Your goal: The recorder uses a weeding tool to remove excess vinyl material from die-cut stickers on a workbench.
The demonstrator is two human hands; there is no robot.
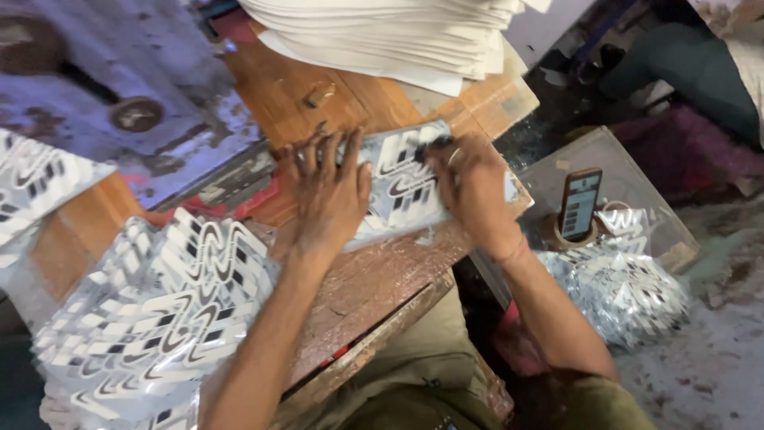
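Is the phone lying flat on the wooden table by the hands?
No, the phone stands upright in a round holder off to the right, away from the wooden table where both hands press a printed sheet.

The sheet [402, 179] under my left hand [330, 195] and my right hand [469, 187] looked like thin shiny foil, silver with black and white shapes printed on it. It looked smooth and bright. The table [374, 279] was brown wood, worn, scratched and dull. The big pile of cut sheets [159, 310] beside my left arm was made of the same glossy silver stuff. The stack of paper [390, 32] at the far edge was plain, off-white and matt. The heavy metal block [119, 87] looked grey, rough and stained. The silver scraps [629, 291] on the floor were crinkled and sparkly. My trousers [422, 366] were soft green cloth.
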